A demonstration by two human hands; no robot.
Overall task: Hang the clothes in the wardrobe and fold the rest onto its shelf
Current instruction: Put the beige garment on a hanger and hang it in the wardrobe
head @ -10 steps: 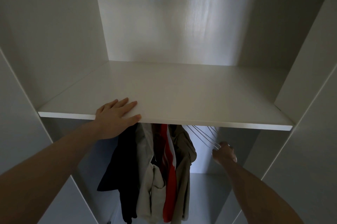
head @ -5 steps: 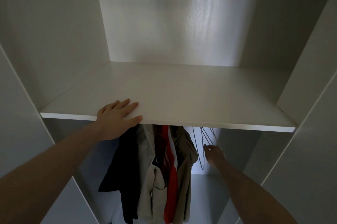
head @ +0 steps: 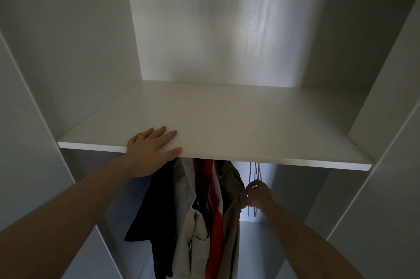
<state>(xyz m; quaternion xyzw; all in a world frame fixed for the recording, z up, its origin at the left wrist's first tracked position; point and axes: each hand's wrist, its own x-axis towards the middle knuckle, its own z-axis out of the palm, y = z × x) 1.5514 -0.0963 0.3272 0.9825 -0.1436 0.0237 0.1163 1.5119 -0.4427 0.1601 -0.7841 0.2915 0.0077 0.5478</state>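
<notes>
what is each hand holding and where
Right hand pinches the empty wire hangers low on their wires. Left hand holds nothing, flat on the shelf.

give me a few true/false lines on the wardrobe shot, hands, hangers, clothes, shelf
1. The left hand lies flat on the front edge of the shelf. True.
2. The right hand rests on top of the shelf. False: it is below the shelf, at the empty wire hangers, fingers curled at them.
3. Folded clothes are stacked on the shelf. False: no clothes lie on it.
4. A red garment hangs between a light grey garment and a khaki garment. True.
5. The empty hangers hang to the left of the dark garment. False: they hang right of all the clothes, next to the khaki one.
</notes>
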